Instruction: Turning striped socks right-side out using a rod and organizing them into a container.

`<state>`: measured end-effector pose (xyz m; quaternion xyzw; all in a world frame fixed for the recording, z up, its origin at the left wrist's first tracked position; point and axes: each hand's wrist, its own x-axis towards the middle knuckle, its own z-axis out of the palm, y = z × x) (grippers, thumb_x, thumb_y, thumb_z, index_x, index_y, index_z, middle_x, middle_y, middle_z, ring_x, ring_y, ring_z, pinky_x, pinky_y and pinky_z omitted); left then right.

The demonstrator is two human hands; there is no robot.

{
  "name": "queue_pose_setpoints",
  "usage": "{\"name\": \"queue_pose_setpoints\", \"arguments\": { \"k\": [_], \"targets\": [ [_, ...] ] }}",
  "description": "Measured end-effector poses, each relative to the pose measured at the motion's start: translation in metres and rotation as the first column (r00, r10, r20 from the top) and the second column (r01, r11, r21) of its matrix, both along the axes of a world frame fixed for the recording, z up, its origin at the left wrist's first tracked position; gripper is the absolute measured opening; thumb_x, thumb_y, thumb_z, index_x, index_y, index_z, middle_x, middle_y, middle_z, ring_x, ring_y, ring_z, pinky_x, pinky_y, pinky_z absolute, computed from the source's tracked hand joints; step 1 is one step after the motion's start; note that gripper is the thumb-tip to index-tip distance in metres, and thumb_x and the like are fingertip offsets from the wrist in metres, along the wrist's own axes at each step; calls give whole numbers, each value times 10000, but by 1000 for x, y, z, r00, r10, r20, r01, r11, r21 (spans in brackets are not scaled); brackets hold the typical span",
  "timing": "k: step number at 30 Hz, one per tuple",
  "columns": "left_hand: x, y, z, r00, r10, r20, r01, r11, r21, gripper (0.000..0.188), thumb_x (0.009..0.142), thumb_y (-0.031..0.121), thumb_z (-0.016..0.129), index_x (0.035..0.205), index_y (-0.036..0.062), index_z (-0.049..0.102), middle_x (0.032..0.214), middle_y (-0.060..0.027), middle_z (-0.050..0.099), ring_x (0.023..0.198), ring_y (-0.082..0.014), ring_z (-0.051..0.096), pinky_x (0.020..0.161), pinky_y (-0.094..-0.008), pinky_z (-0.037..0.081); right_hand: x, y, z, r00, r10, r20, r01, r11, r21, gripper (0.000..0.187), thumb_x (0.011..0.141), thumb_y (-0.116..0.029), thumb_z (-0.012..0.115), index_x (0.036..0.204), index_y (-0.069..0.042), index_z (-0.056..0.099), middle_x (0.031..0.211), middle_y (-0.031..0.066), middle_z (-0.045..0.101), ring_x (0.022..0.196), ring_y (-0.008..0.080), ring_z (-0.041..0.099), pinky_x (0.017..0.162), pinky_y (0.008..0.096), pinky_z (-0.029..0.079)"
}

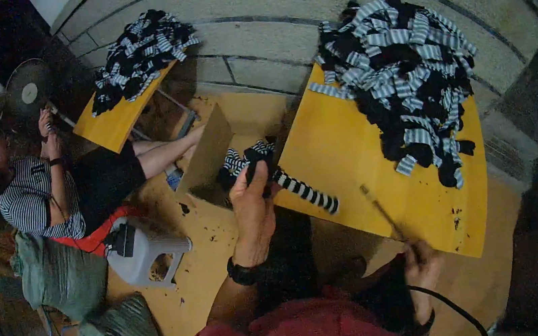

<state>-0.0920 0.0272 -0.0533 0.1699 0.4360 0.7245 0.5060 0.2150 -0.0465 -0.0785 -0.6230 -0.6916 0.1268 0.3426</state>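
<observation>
My left hand (252,219) is closed around a black-and-white striped knit sock (307,193). The sock's striped length hangs out to the right, over the near left edge of the yellow table (321,154). At the table's near edge, my right hand (423,264) grips a thin stick-like tool (381,211), its far end pointing up and left over the tabletop. Motion blurs that tool, so its exact kind cannot be made out. Beyond my left hand, more striped knit pieces (234,162) lie in an open cardboard box (208,145).
A large heap of striped knit pieces (405,68) covers the table's far part. Another heap (142,55) is on a second yellow table (100,125). To the left, a person (38,198) sits near a grey plastic stool (141,253) and green sacks (62,273). A black cable (461,312) curves beside my right wrist.
</observation>
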Motion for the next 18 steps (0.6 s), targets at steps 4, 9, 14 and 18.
{"name": "queue_pose_setpoints", "arguments": {
  "k": [4, 9, 14, 18],
  "targets": [
    [10, -5, -4, 994, -109, 21, 109, 994, 10, 169, 892, 169, 565, 1031, 73, 559, 906, 20, 606, 807, -99, 576, 695, -281, 466, 8, 37, -7, 969, -155, 192, 140, 986, 92, 140, 767, -31, 573, 885, 29, 622, 838, 191, 632, 798, 336, 606, 703, 362, 477],
    [42, -14, 13, 992, -100, 73, 103, 994, -46, 174, 862, 108, 606, 1010, 17, 597, 904, -23, 617, 791, -87, 572, 659, -222, 461, 21, 59, -5, 899, -182, 399, 95, 969, 228, 227, 782, -39, 570, 998, 20, 609, 915, 179, 628, 894, 338, 579, 782, 366, 462],
    [73, -21, 2, 963, -252, -92, 255, 967, 21, 143, 856, 95, 611, 958, -5, 609, 880, -18, 615, 763, -89, 564, 683, -221, 457, -43, 24, 30, 820, 49, -570, -184, 966, -183, 231, 865, -112, 551, 1059, 9, 586, 969, 107, 626, 889, 199, 583, 790, 297, 452],
    [80, -21, 4, 910, -376, -174, 385, 923, 22, 120, 848, 83, 614, 913, -17, 615, 869, -13, 611, 766, -85, 552, 698, -218, 449, -70, 16, 26, 378, 3, -926, -578, 782, -234, 185, 878, -136, 551, 1008, -14, 600, 894, 62, 633, 817, 116, 568, 713, 266, 464]
  ]
}}
